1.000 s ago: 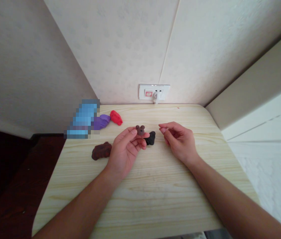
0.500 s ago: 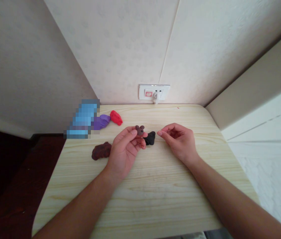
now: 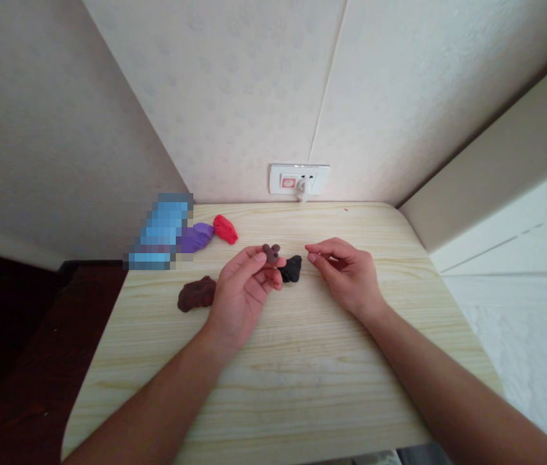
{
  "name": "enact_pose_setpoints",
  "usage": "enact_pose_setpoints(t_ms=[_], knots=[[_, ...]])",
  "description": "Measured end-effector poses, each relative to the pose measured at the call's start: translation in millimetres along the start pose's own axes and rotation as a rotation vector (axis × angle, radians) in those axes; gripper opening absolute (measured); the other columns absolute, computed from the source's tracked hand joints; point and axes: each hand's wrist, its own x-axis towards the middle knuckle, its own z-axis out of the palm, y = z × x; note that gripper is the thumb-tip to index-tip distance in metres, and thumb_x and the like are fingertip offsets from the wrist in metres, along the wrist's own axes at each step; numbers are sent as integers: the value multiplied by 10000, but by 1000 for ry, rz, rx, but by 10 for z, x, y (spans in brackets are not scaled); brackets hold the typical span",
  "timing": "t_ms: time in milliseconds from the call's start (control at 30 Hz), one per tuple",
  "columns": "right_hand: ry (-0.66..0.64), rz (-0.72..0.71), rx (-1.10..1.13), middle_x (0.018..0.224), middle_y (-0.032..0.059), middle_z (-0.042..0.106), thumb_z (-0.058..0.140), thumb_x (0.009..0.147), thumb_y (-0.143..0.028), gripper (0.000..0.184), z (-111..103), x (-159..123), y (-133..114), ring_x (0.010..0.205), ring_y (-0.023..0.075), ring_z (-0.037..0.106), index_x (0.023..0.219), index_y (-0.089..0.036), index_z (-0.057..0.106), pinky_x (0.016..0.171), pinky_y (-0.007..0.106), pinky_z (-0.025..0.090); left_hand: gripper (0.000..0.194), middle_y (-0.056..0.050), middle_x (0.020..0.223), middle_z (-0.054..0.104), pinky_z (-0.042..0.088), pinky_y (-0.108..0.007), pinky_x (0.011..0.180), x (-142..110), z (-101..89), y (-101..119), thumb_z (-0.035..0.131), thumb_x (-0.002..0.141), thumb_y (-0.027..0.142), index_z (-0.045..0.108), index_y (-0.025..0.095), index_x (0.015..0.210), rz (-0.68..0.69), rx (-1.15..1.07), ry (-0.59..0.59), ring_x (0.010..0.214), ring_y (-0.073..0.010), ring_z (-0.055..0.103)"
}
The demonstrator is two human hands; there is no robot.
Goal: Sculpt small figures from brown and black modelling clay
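Observation:
A small brown clay figure (image 3: 272, 254), with rounded knobs like ears on top, is pinched between the thumb and fingers of my left hand (image 3: 241, 294). Just behind those fingertips a black lump of clay (image 3: 291, 269) lies on the table, partly covered by them. My right hand (image 3: 345, 274) hovers to the right of the black clay, fingers curled, with thumb and forefinger tips close together. Whatever may be between them is too small to make out. A dark brown lump of clay (image 3: 196, 294) rests left of my left hand, which hides its right end.
Purple clay (image 3: 198, 237) and red clay (image 3: 225, 229) lie at the back left of the wood-grain table (image 3: 302, 387). Beside them is a blurred-out blue object (image 3: 161, 226). A wall socket (image 3: 299, 179) with a white plug sits just above the back edge.
The thumb and forefinger of my right hand have parted slightly at the tips. My left hand keeps the brown clay figure in nearly the same place.

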Motion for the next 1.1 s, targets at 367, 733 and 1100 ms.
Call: enact_pose_setpoints(t_ms=[367,733,1100], knots=[[8,163,36,687,19,684,704,906,-456,277,5,9,-63,540,118,516,890,-188,776,492,260,396,135,-85,823,753,493,-264,614,-1,-2,-6,745,784,217,682,137,873,-6,-12,3,645,-140,641],[17,160,113,692,10,655,834,778,-460,284,24,9,-37,574,132,523,822,-211,703,521,273,421,139,-85,811,753,499,-257,613,-8,2,5,744,784,218,677,136,874,-13,-12,-10,633,-135,635],[-74,-55,-47,914,62,733,717,907,-272,118,12,-26,-27,771,176,645,985,-234,797,645,314,494,135,-91,816,756,497,-256,611,3,-1,-1,743,785,212,679,133,874,1,-5,9,632,-138,634]])
